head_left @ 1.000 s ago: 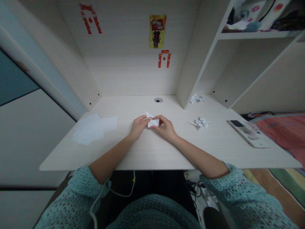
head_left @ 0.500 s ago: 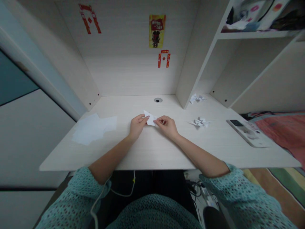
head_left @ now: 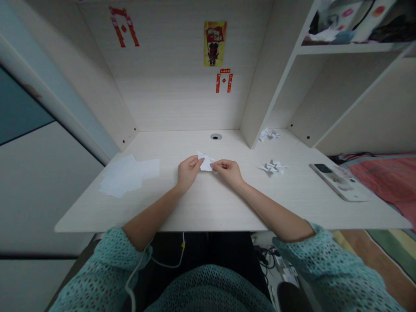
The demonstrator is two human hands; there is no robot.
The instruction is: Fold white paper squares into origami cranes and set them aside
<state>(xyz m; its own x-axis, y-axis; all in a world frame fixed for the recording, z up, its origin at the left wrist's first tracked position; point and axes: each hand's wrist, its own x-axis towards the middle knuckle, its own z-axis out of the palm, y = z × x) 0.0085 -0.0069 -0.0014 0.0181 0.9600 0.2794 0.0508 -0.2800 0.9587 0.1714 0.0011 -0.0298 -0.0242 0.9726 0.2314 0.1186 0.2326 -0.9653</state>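
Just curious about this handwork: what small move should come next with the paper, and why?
Perhaps the right hand should press down the right end of the small white paper, since it pinches that end while the left hand holds the other side. Finer detail is too small to read.

I hold the small, folded white paper by opposite sides, pointed corner far left, over the bench.
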